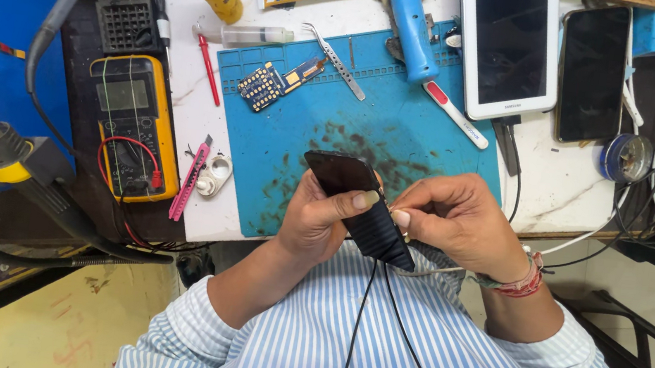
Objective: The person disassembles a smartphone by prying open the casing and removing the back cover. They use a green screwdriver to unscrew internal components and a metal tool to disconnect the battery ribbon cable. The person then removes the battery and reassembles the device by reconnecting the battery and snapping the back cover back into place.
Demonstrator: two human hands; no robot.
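Head view: both hands' grip, left hand [321, 218] and right hand [456, 218], closed on a black phone [358, 204] over the blue mat [300, 135].

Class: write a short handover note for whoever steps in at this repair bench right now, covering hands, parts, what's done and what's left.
Left hand grips the black phone above the blue mat, thumb on its edge.
Right hand pinches at the phone's side; any tool there is too small to tell.
Small circuit board and tweezers lie on the mat, untouched.
Done: phone picked up. Left: edge work, board.
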